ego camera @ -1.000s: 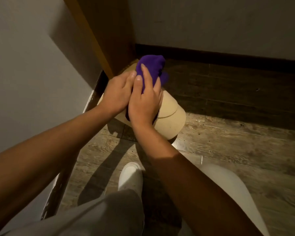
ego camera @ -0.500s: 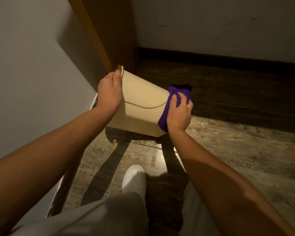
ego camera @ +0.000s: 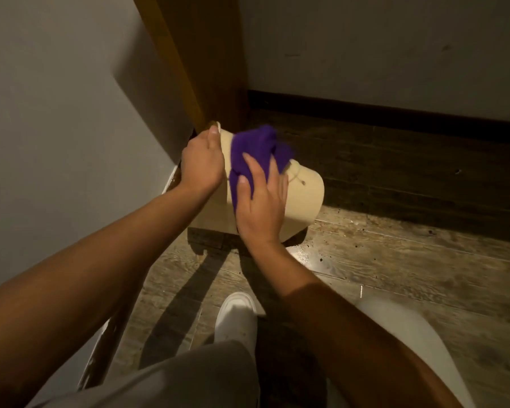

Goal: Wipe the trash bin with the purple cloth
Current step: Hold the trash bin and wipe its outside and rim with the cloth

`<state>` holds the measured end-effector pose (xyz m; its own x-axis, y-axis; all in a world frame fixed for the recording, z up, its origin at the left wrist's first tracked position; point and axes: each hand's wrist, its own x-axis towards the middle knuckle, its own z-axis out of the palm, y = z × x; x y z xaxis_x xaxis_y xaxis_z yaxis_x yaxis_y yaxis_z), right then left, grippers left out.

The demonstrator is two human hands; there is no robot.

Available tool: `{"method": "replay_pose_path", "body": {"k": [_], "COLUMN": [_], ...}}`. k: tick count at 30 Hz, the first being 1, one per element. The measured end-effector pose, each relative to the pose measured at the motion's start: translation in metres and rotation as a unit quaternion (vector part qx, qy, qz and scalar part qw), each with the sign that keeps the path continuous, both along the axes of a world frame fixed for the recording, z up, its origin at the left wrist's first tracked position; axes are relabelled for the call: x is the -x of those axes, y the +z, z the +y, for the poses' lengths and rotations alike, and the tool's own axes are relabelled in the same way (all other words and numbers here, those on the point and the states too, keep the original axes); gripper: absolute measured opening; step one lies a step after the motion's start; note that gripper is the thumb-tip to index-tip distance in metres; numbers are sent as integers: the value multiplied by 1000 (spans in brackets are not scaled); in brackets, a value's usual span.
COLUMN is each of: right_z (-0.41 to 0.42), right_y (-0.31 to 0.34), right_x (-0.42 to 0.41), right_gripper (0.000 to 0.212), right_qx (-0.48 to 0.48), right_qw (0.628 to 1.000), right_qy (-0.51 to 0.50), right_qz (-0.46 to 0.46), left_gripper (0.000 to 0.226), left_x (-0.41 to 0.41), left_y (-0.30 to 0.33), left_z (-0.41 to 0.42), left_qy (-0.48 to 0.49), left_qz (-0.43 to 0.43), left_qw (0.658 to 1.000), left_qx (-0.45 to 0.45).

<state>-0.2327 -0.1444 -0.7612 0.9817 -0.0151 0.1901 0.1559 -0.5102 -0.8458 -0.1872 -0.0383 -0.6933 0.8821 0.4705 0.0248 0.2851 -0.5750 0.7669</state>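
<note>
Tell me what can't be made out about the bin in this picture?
Head view, the only one:
- Inside of the beige plastic trash bin: its opening faces away.
- Bin's middle: covered by the purple cloth and right hand.
- Bin's left rim: hidden under the left hand.
- Cloth's far edge: motion-blurred.

I see a dim, warm-lit scene. Light falls from behind and above me, throwing long arm shadows across the wooden floor (ego camera: 395, 260), with a small glare patch there. The far floor sinks into darkness; edges bend slightly.
</note>
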Motion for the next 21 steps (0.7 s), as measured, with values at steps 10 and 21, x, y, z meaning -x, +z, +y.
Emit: {"method": "replay_pose_path", "body": {"k": [10, 21], "right_z": [-11, -109], "right_y": [8, -57], "right_x": [-57, -70], "right_gripper": [49, 44], "right_qx": [53, 17], "right_qw": [998, 966], "right_qy": [-36, -170], "right_qz": [28, 196], "left_gripper": [41, 40], "left_x": [4, 8], "left_y": [-8, -4], "left_z": [-2, -3], "left_qy": [-69, -62], "left_qz": [-44, -30], "left_qw": [997, 996], "left_qx": [-3, 58]}}
